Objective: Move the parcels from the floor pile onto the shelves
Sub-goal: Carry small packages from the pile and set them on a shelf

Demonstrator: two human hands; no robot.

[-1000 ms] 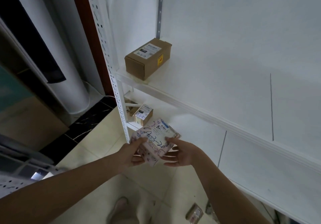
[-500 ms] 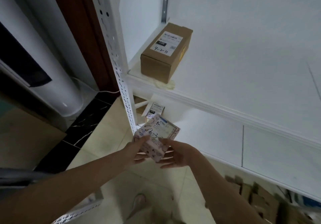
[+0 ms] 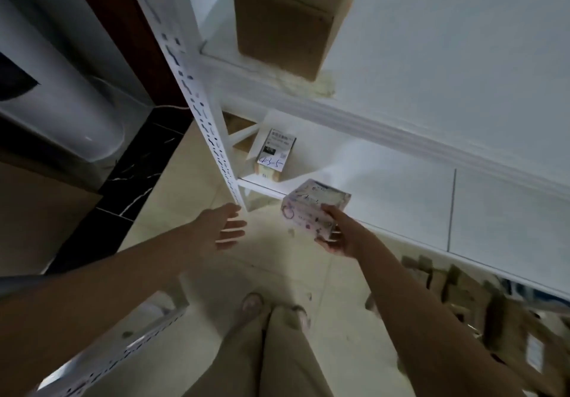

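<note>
Over the front edge of the lower shelf (image 3: 401, 196), the right hand (image 3: 340, 238) is gripping a patterned parcel (image 3: 310, 211), partly covering it; the left hand (image 3: 220, 227) is hanging spread, holding nothing; the floor pile (image 3: 468, 301) is blurring off-frame.

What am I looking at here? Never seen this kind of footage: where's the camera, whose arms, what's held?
No machine here: a person wears one wide-angle camera on the head, looking forward and down, so the arms are their own. The right hand holds a small patterned parcel at the front edge of the lower shelf; I cannot tell whether it touches the shelf. The left hand is open and holds nothing. A small labelled parcel lies on that shelf, and a brown cardboard box stands on the upper shelf. More parcels, blurred, lie in the floor pile at lower right.
</note>
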